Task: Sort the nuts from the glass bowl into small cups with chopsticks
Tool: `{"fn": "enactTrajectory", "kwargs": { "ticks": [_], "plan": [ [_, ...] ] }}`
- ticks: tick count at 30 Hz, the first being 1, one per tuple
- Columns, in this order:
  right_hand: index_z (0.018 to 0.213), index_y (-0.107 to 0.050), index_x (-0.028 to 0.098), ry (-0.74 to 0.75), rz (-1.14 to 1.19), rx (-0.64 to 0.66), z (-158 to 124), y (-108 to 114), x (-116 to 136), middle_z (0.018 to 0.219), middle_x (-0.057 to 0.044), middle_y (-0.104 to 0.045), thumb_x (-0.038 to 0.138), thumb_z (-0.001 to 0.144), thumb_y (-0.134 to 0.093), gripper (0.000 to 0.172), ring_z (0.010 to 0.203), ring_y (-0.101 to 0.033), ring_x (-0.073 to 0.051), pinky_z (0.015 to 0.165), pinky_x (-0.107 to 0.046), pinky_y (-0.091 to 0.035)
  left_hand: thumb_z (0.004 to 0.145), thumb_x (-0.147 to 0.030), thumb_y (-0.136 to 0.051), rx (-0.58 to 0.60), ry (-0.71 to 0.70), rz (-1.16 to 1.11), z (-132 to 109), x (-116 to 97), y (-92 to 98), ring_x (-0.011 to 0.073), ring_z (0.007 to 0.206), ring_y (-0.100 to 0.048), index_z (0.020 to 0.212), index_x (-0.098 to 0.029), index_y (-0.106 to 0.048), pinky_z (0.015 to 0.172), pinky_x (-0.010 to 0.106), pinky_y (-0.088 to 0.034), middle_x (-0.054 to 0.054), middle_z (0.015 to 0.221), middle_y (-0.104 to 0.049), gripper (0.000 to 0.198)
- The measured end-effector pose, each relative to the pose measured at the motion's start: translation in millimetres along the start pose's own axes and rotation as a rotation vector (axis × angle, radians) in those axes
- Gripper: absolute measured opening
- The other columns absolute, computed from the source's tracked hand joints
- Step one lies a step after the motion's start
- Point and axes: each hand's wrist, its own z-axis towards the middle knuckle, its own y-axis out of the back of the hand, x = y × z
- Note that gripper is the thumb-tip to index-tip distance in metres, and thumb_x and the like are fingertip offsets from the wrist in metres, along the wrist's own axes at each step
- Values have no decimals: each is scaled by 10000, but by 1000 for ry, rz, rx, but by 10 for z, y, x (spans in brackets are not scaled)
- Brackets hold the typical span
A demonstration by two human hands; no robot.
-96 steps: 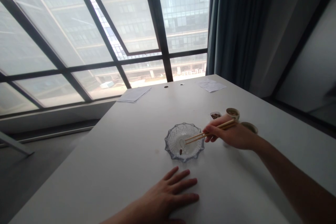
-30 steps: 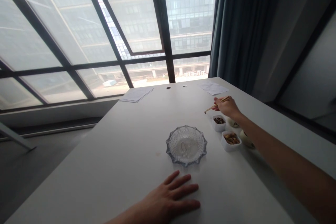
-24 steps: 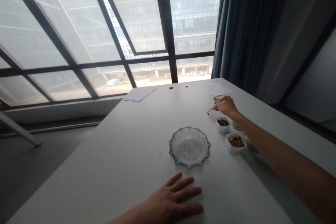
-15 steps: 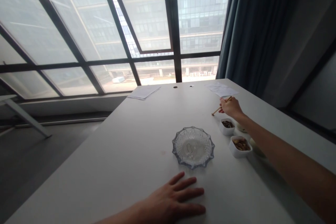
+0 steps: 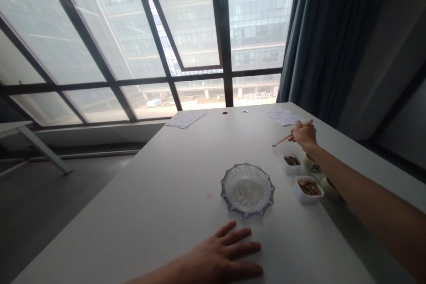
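My right hand (image 5: 304,134) is closed around a pair of chopsticks (image 5: 283,140), beyond the small containers. Their tips point left and down, and a small dark bit shows at the tips; I cannot tell what it is. Nearer to me stand a white tub (image 5: 291,164) of dark dried pieces and another white tub (image 5: 308,190) of brownish-yellow pieces. My left hand (image 5: 229,250) rests flat on the white table with its fingers spread, holding nothing. Just beyond its fingertips sits a clear scalloped glass bowl (image 5: 246,211).
Two pale round jars (image 5: 312,163), partly hidden by my right forearm, stand right of the tubs. Papers lie at the table's far left (image 5: 186,119) and far right (image 5: 282,116). A dark curtain (image 5: 313,44) hangs beside the windows.
My right hand has shifted right with the chopsticks, which now lean lower and show more of their length. The view has moved slightly. My left hand stays flat by the bowl.
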Motion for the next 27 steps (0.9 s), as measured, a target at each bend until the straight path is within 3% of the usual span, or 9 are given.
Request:
{"fn": "enactTrajectory", "kwargs": {
  "ticks": [3, 7, 12, 21, 27],
  "plan": [
    [761, -710, 99, 4, 84, -35, -79, 270, 89, 514, -140, -644, 383, 1052, -489, 463, 463, -679, -249, 509, -343, -557, 1080, -236, -531, -11, -10, -2, -5, 7, -2, 339, 1585, -266, 1614, -391, -446, 1287, 594, -109, 15, 1695, -375, 562],
    [730, -657, 124, 45, 188, -69, -289, 789, 207, 497, -76, -628, 285, 1078, -444, 438, 400, -620, -148, 429, -227, -469, 1068, -224, -557, 0, -3, -2, -11, -4, 5, 336, 1584, -272, 1586, -366, -497, 1286, 593, -117, 19, 1686, -394, 541],
    [708, -645, 124, 48, 233, -34, -544, 1251, 132, 490, -65, -645, 253, 1072, -499, 413, 382, -630, -133, 392, -186, -463, 1078, -237, -547, -12, 12, 25, -2, -30, 15, 346, 1578, -286, 1570, -353, -514, 1275, 613, -137, 35, 1683, -401, 507],
    [730, -691, 107, 61, 229, 76, -643, 1422, -2, 509, -105, -690, 252, 1024, -613, 337, 403, -675, -174, 385, -193, -504, 1088, -305, -538, -43, 4, 56, -17, 6, -3, 339, 1576, -297, 1563, -364, -511, 1287, 578, -146, 25, 1682, -411, 480],
    [824, -731, 140, 193, 273, 69, -811, 1438, 13, 651, -112, -763, 540, 968, -676, 429, 535, -747, -206, 509, -247, -601, 1112, -393, -483, -10, 8, 86, -7, 23, -1, 342, 1585, -282, 1646, -328, -377, 1301, 559, -132, 40, 1693, -389, 548]
  ]
}}
